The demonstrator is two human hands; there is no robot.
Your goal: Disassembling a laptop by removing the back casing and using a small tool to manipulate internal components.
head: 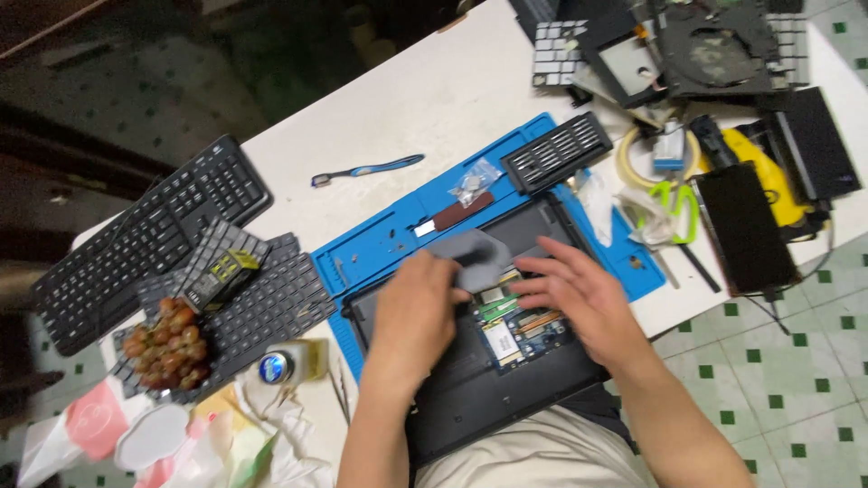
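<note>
Pinched in my left hand (418, 312) is a soft grey cloth pad (476, 256), light and limp, so I judge it best gripped bunched at its edge. My right hand (579, 294) lies open, fingers spread on the opened black laptop base (470, 398), over its fragile exposed circuit boards (515, 330). Beyond lies the blue rubber work mat (398, 221).

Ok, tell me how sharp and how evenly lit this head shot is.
Head view: bright light falls on the white table and blue mat, while the floor at upper left sinks into near black. The left hand and right hand over the opened laptop are slightly smeared by motion. The black keyboard stays fairly crisp. No strong glare shows.
</note>
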